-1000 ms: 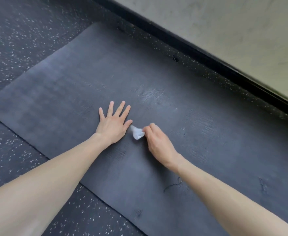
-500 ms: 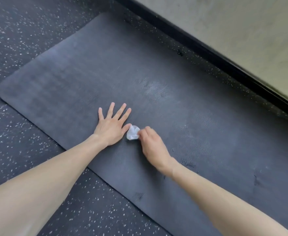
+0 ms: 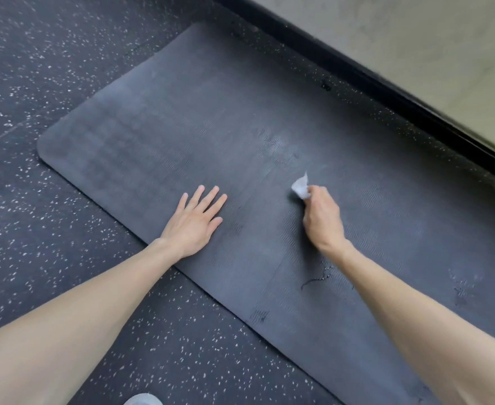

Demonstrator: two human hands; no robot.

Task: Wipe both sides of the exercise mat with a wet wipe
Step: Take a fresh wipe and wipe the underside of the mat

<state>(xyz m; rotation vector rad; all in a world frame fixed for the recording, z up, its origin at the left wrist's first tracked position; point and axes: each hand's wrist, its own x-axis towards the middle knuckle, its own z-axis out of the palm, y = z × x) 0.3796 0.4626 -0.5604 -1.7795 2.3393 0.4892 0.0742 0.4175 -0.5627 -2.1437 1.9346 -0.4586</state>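
Dark grey foam rubber is what the mat (image 3: 182,127) is looking like. It is lying flat on the speckled floor (image 3: 36,68), with its far long edge running near the black skirting (image 3: 386,92).

The left hand (image 3: 195,222) is resting palm-down on the mat close to the near edge. Its fingers are straight and spread and holding nothing, and it is probably pinning the mat in place. The right hand (image 3: 323,220) is working well apart from it, toward the middle. Its fingers are curling in and pinching a small crumpled white wipe (image 3: 300,190) at the tips. From this angle it is hard to tell whether the wipe is pressing on the mat or lifting just clear of it.

The mat is likely light, soft and floppy. Its ribbed face is probably gripping the wipe rather than letting it glide, so a bracing palm is making sense. Dark scuffs (image 3: 316,277) beside the right forearm are suggesting a surface that tears if scrubbed hard.

For turning it over, the rounded end at the left is offering the best hold. Both hands should be pinching the edge there and folding or rolling the mat across, not dragging it over the grippy floor.

The wipe is thin, limp and damp. Bunched as it is, it is covering little with each pass, and spread under flat fingers it would be covering more.
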